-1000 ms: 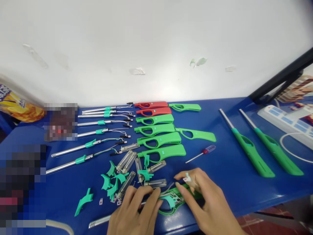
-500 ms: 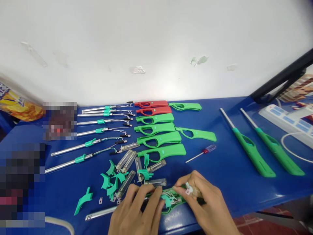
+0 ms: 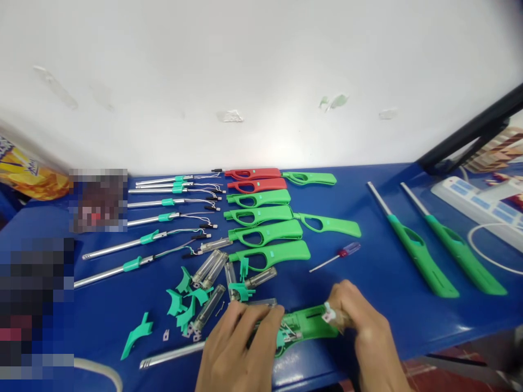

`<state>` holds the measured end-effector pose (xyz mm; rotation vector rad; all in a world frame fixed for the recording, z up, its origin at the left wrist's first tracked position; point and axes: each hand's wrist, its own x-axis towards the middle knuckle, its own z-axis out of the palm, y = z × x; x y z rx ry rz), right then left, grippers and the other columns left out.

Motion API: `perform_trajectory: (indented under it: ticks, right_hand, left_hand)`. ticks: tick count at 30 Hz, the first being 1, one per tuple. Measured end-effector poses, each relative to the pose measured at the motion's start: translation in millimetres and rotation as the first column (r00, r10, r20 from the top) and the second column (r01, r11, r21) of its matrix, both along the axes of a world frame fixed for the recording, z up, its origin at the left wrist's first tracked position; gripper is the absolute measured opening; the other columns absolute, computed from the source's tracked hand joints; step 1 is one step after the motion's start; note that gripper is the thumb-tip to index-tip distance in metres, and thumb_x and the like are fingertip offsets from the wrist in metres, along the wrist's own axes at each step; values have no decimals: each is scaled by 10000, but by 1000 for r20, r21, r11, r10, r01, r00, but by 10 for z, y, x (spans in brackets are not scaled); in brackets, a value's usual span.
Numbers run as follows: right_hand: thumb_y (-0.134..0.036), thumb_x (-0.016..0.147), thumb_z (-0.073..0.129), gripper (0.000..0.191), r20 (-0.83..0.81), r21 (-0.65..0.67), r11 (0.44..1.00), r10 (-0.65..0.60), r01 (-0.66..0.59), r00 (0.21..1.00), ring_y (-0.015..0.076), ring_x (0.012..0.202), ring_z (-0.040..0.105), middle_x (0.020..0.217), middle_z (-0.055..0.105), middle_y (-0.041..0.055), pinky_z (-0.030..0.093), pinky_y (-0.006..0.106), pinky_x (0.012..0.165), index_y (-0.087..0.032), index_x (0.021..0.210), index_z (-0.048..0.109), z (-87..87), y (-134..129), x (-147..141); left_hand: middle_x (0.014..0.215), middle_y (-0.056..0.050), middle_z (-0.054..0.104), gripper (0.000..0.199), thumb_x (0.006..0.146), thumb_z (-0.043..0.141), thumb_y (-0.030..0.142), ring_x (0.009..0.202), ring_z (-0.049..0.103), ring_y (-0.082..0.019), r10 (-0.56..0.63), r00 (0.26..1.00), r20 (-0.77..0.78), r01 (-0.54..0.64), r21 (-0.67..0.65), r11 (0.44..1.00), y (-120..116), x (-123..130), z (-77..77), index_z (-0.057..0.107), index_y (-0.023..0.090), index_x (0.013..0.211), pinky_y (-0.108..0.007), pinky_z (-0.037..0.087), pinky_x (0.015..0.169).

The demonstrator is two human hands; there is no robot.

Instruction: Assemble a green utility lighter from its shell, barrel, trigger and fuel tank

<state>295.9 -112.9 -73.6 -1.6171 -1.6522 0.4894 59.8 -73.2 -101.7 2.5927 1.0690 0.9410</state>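
At the front edge of the table lies an open green lighter shell (image 3: pixel 312 321), with wires and a teal trigger piece (image 3: pixel 281 337) inside. My left hand (image 3: pixel 243 340) presses over its front end, fingers bent around it, where a metal tube (image 3: pixel 171 355) sticks out to the left. My right hand (image 3: pixel 355 316) is closed at the shell's rear end, pinching a clear fuel tank with a small whitish tip (image 3: pixel 328 313); most of the tank is hidden by the fingers.
Several clear tanks (image 3: pixel 210 306) and teal triggers (image 3: pixel 139 335) lie left of centre. Behind are metal tubes with wires (image 3: pixel 153 238) and green shells (image 3: pixel 272 255). A screwdriver (image 3: pixel 345 250), two assembled green lighters (image 3: pixel 423 253) and a power strip (image 3: pixel 482 204) sit rightward.
My right hand has moved right, off the shell's middle, uncovering its rear part and still holding the tank. My left hand has shifted slightly right.
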Motion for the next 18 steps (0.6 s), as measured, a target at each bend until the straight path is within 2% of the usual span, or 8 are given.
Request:
perform_trajectory:
  ticks: [4,7,12,18]
  right_hand:
    - [-347,1121,440,305,75,-13,999,32,-31,997,245,763,618,793,628,20,537,421,793,-274,886,620,-18,5,-34]
    - [-269,1118,449,253,99,-15,996,87,-86,991,229,801,610,827,638,7,482,440,912,-266,917,602,1,45,-96]
    - [-178,1079,508,179,167,29,975,212,-219,963,195,754,586,812,632,-20,453,396,886,-257,950,603,21,104,-88]
    - [-174,1085,501,182,175,36,978,197,-206,965,197,766,566,817,619,-27,404,386,912,-259,957,599,9,119,-89]
  left_hand:
    - [1124,-62,798,352,988,638,-2,990,701,-213,-2,998,70,-1,46,999,-14,52,2,718,143,1298,-369,557,878]
    - [1119,-60,804,352,960,667,-26,978,708,-215,-5,998,62,3,33,999,-15,63,-17,728,144,1261,-379,549,881]
    - [1170,-35,800,339,951,686,-8,995,718,-224,-27,1000,-10,27,30,999,-33,24,-65,743,189,1221,-399,542,912]
    - [1232,-45,790,366,968,661,-3,1044,716,-234,-47,998,-42,46,-10,999,-85,-18,-98,724,184,1276,-418,520,967]
